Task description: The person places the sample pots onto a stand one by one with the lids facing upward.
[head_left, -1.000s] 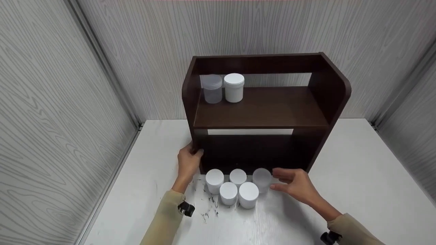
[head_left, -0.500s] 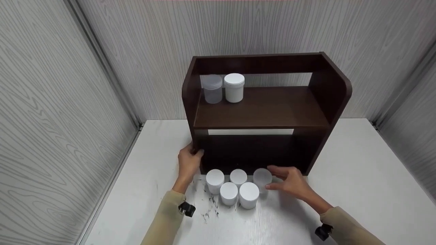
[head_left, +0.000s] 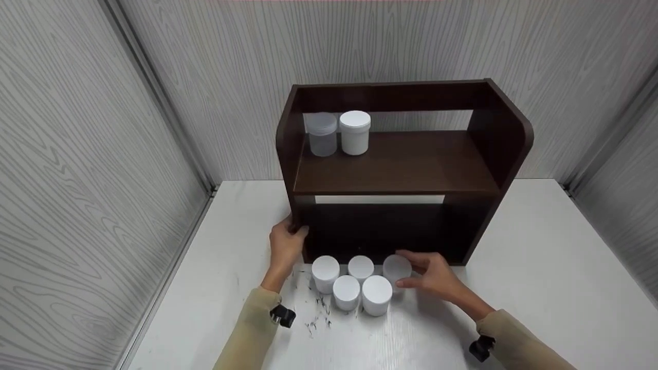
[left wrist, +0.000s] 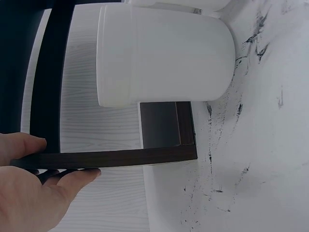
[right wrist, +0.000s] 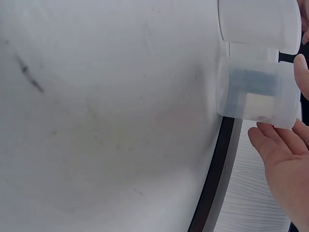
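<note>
My left hand [head_left: 286, 247] grips the left side panel of a dark brown two-tier shelf [head_left: 396, 164]; the left wrist view shows the thumb on one face and fingers on the other. My right hand [head_left: 434, 277] is at a translucent lidded jar [head_left: 397, 270], thumb in front and fingers behind. In the right wrist view, the fingertips [right wrist: 260, 133] lie against that jar's side. Beside it, several white lidded jars [head_left: 376, 293] stand upright, clustered before the shelf's lower tier. One large white jar [left wrist: 164, 55] shows close up in the left wrist view.
On the upper tier, a translucent jar [head_left: 323, 134] and a white jar [head_left: 354, 132] stand side by side at the left. Dark scuff marks streak the white table [head_left: 205, 288]. Grey wood-patterned walls [head_left: 247, 61] enclose the back and sides.
My right hand has moved left to the translucent jar, and its thumb and fingers have come round it. The left hand keeps its grip on the shelf; the jars stay put.
</note>
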Motion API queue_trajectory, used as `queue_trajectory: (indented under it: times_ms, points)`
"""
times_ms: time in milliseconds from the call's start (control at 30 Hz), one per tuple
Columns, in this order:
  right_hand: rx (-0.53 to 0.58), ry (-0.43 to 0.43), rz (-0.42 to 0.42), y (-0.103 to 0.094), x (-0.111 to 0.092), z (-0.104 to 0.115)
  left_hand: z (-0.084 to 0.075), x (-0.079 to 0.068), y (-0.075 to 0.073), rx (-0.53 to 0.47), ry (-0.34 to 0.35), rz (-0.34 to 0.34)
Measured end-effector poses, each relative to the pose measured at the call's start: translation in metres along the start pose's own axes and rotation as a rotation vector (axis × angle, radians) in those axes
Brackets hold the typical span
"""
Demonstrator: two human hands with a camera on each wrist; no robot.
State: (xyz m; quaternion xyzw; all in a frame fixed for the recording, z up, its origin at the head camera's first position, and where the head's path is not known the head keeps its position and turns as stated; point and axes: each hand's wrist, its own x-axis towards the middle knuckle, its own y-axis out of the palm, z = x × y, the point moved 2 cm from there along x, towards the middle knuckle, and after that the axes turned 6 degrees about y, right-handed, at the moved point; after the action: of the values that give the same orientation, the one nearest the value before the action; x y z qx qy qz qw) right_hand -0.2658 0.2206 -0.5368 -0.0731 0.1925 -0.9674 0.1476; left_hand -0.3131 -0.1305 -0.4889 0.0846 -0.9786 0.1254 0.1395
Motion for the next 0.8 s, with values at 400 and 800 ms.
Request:
queue_trajectory:
  times_ms: [400, 800]
  points:
    - [0.048, 0.013, 0.014, 0.0, -0.008, -0.005, 0.0, -0.001, -0.001, 0.012, 0.003, -0.016]
    - [0.078, 0.05, 0.004, 0.0, -0.012, -0.007, 0.0, -0.001, 0.0, -0.011, 0.027, 0.008]
